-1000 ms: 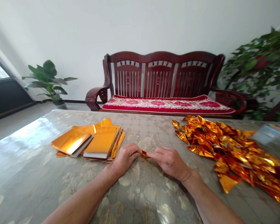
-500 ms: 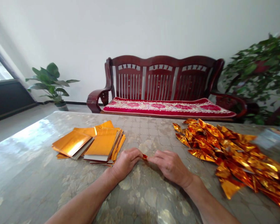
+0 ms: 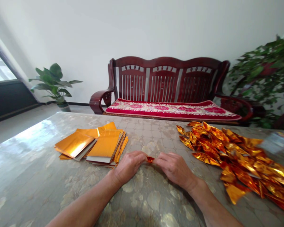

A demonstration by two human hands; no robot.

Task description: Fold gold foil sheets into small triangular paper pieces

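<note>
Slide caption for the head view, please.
Left hand and right hand hold a small foil piece between flat gold sheets and folded foil pieces.

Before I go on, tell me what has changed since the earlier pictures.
The small foil piece now shows more fully between the left hand and the right hand. The hands have barely moved, with fingertips still at its ends; nothing was newly taken or let go. The foil-paper stack and folded foil pile stayed put.

Fingers hide the ends of the foil piece; the blurred item is perhaps plastic.
</note>
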